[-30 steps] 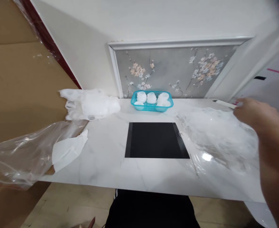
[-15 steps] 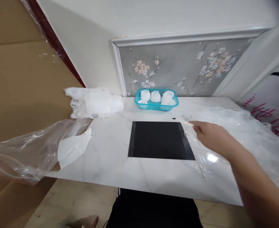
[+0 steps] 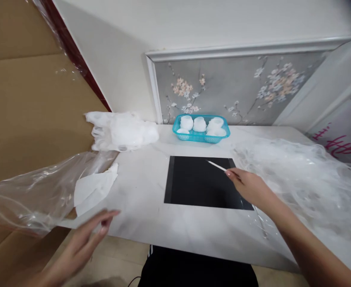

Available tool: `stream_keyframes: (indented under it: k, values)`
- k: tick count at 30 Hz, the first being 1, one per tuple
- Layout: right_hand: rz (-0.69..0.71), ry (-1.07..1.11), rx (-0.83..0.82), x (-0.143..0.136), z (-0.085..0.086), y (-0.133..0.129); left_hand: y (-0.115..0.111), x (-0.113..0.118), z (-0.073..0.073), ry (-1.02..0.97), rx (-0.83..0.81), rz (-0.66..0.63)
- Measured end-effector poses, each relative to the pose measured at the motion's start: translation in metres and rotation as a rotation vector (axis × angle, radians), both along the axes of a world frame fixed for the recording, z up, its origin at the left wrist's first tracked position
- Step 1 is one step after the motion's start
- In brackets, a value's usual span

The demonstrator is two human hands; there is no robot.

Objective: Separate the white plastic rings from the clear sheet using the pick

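While right hand [image 3: 248, 187] pinches white stick [image 3: 216, 166], basket [image 3: 201, 137] holds white cups [image 3: 199, 124].

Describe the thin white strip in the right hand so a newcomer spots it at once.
Start at the white marble table and find the black square mat at its middle. Over the mat's far right corner, the right hand pinches a thin white strip. It is the only slim, straight piece, unlike the crumpled clear plastic beside it.

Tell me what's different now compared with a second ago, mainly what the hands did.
The right hand swung in from the far right, pinching a thin white stick, and now holds it over the black mat. The left hand rose into view, open, at the table's near edge. The blue basket and plastic bags stayed put.
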State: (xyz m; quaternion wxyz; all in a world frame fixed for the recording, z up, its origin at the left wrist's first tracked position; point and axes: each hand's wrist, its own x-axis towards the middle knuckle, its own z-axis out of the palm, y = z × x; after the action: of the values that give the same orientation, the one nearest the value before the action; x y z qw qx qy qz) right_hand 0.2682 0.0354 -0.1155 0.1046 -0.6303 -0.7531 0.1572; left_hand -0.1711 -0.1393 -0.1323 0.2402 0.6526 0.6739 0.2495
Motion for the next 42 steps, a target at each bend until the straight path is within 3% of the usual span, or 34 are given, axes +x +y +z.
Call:
stream_keyframes:
  k: [3,5,7,9,12,18,22,27,29,31,33,36,39,42]
  values:
    - [0.037,0.062,-0.060,-0.014,-0.014,-0.001,0.102,-0.012,0.041,0.409,0.258,-0.089]
    - [0.066,0.085,-0.118,-0.020,-0.024,-0.002,0.173,-0.017,0.048,0.718,0.385,-0.078]
    - [0.075,0.100,-0.180,-0.023,-0.032,-0.003,0.233,-0.023,0.046,0.922,0.396,-0.042]
    - [0.065,0.129,-0.226,-0.022,-0.040,-0.003,0.276,-0.028,0.041,0.949,0.397,-0.054]
    - [0.052,0.195,-0.259,-0.016,-0.049,-0.004,0.308,-0.036,0.041,0.916,0.399,-0.076]
    - [0.021,0.287,-0.322,-0.009,-0.060,-0.002,0.323,-0.056,0.062,0.705,0.389,-0.058]
    - [0.038,0.393,-0.244,-0.018,-0.057,0.007,0.334,-0.068,0.085,0.478,0.437,0.002]
    - [0.045,0.555,-0.117,-0.050,-0.024,0.037,0.340,-0.068,0.147,0.195,0.570,0.177]
    - [0.099,0.613,-0.103,-0.072,-0.003,0.053,0.331,-0.054,0.172,0.114,0.582,0.165]
    - [0.181,0.691,-0.081,-0.101,0.020,0.069,0.314,-0.030,0.185,0.044,0.572,0.117]
    - [0.235,0.816,-0.063,-0.134,0.041,0.084,0.293,-0.003,0.186,-0.081,0.523,0.033]
    - [0.326,1.141,-0.114,-0.185,0.064,0.102,0.264,0.032,0.172,-0.116,0.418,-0.094]
    - [0.323,1.375,-0.248,-0.223,0.073,0.111,0.245,0.050,0.154,-0.228,0.335,-0.142]
    - [0.297,1.524,-0.304,-0.239,0.070,0.109,0.234,0.057,0.144,-0.267,0.259,-0.144]
